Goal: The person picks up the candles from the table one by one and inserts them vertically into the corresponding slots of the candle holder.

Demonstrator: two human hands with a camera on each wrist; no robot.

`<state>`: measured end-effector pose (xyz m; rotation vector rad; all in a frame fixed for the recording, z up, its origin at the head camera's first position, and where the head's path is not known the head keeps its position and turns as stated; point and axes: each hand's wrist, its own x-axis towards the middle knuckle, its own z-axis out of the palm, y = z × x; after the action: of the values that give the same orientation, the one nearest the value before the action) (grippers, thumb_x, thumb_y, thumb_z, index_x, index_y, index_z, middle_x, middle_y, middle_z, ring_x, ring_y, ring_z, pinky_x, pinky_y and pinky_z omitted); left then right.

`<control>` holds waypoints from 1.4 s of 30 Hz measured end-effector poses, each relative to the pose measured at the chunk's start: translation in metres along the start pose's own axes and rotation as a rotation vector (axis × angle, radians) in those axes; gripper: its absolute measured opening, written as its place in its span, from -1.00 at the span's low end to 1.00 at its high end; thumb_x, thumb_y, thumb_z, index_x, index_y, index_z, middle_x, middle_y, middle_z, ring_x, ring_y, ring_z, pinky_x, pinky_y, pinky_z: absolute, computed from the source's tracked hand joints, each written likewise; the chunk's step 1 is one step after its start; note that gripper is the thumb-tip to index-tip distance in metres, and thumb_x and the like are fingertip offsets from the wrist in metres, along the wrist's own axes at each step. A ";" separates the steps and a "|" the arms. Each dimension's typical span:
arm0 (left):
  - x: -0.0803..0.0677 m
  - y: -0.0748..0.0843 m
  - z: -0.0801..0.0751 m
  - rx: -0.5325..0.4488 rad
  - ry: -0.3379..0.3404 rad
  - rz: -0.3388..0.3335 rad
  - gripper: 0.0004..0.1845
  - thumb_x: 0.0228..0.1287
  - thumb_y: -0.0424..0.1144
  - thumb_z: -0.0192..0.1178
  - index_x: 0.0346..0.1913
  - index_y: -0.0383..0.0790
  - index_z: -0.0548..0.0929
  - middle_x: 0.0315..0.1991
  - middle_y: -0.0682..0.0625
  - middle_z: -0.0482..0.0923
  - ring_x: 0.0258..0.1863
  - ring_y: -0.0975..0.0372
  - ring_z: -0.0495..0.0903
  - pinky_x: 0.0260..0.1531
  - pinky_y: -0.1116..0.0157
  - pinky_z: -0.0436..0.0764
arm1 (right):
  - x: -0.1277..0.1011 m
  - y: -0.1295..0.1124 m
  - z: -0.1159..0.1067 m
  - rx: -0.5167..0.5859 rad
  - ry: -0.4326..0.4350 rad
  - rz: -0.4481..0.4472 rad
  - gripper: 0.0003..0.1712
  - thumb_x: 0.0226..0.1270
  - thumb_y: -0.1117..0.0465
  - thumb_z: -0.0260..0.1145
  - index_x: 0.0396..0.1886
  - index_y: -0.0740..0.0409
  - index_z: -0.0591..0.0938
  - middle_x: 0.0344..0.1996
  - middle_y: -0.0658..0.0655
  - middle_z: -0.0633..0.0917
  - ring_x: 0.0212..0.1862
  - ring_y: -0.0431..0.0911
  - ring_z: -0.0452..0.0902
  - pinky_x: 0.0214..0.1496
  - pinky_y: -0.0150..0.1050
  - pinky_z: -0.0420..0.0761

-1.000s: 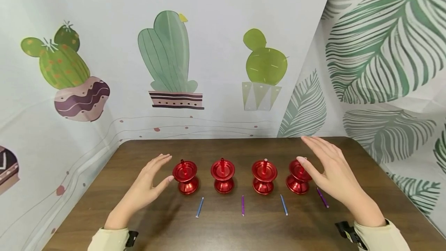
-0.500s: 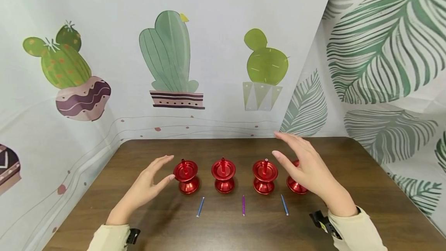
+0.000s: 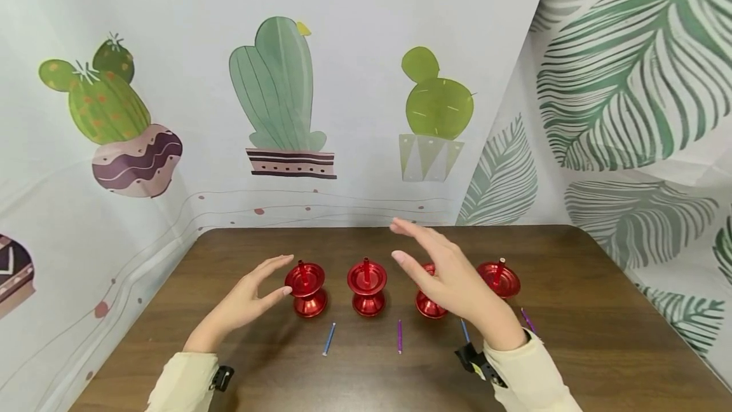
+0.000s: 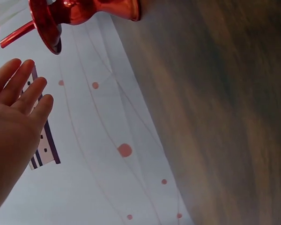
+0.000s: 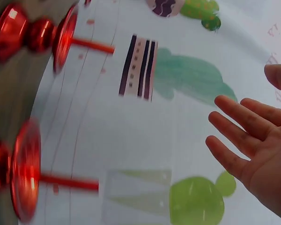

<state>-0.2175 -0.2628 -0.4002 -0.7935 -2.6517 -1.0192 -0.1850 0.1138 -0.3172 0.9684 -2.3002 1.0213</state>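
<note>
Cactus and leaf prints cover the backdrop (image 3: 354, 113) behind a dark wood table (image 3: 600, 336); no writing can be read. Four red stands (image 3: 366, 288) are lined up across the table, each with a red pin upright in its dish. The third stand (image 3: 427, 305) is partly hidden by the right hand (image 3: 452, 278), which is held open above it, fingers straight, nothing gripped. The left hand (image 3: 246, 301) is held open too, empty, just beside the leftmost stand (image 3: 305, 290). Thin sticks are laid before the stands: blue (image 3: 328, 339), purple (image 3: 398, 336), blue (image 3: 464, 330), purple (image 3: 528, 320).
</note>
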 end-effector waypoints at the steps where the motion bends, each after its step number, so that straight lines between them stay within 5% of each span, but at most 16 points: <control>1: 0.000 -0.002 0.000 -0.010 -0.011 -0.002 -0.40 0.27 -0.20 0.28 0.35 -0.22 0.38 0.33 -0.22 0.33 0.33 -0.14 0.27 0.17 -0.20 0.33 | 0.002 -0.002 0.005 0.017 -0.007 -0.010 -0.37 0.35 0.14 0.28 0.39 0.00 0.35 0.21 -0.04 0.54 0.30 -0.13 0.37 0.29 0.01 0.37; 7: 0.000 -0.010 -0.002 -0.095 -0.088 -0.027 -0.38 0.31 -0.20 0.24 0.38 -0.26 0.33 0.35 -0.20 0.30 0.35 -0.14 0.22 0.21 -0.24 0.25 | 0.012 -0.012 0.034 0.098 -0.079 -0.040 -0.40 0.40 0.12 0.22 0.40 0.02 0.33 0.18 -0.03 0.57 0.27 -0.16 0.40 0.27 -0.06 0.41; 13: 0.007 -0.016 -0.001 -0.090 -0.140 0.017 -0.40 0.31 -0.23 0.23 0.37 -0.30 0.33 0.33 -0.18 0.34 0.33 -0.13 0.27 0.21 -0.22 0.26 | 0.015 -0.020 0.058 0.201 -0.181 -0.002 -0.41 0.45 0.05 0.16 0.41 0.03 0.31 0.18 0.02 0.56 0.23 -0.14 0.45 0.21 -0.06 0.47; 17: 0.011 -0.016 -0.003 -0.105 -0.190 -0.027 -0.39 0.33 -0.18 0.21 0.37 -0.29 0.33 0.35 -0.21 0.31 0.36 -0.16 0.22 0.23 -0.25 0.21 | 0.015 -0.024 0.072 0.227 -0.229 0.009 -0.43 0.47 0.01 0.12 0.40 0.04 0.32 0.18 0.01 0.57 0.23 -0.16 0.45 0.23 -0.10 0.46; 23: 0.011 -0.015 -0.004 -0.130 -0.238 -0.098 -0.37 0.31 -0.15 0.23 0.38 -0.28 0.32 0.36 -0.23 0.28 0.37 -0.17 0.18 0.23 -0.27 0.19 | 0.010 -0.027 0.090 0.217 -0.319 0.042 -0.42 0.50 -0.05 0.05 0.40 0.07 0.32 0.18 0.00 0.57 0.28 -0.15 0.39 0.27 -0.10 0.42; 35: 0.017 -0.015 -0.002 -0.154 -0.280 -0.133 -0.35 0.29 -0.16 0.25 0.37 -0.32 0.31 0.34 -0.23 0.27 0.35 -0.14 0.19 0.21 -0.25 0.24 | -0.001 -0.025 0.117 0.173 -0.429 0.086 -0.44 0.53 -0.01 0.03 0.36 0.21 0.34 0.21 0.12 0.54 0.26 -0.09 0.43 0.27 -0.13 0.42; 42: 0.018 -0.015 -0.002 -0.156 -0.290 -0.169 -0.35 0.27 -0.14 0.26 0.36 -0.28 0.32 0.33 -0.21 0.30 0.37 -0.15 0.17 0.22 -0.27 0.21 | -0.006 -0.028 0.132 0.093 -0.438 0.165 -0.43 0.50 0.04 0.09 0.37 0.24 0.35 0.30 0.14 0.45 0.33 -0.01 0.35 0.31 -0.07 0.38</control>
<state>-0.2408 -0.2662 -0.4005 -0.8136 -2.9544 -1.2532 -0.1743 0.0015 -0.3913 1.1482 -2.7487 1.0741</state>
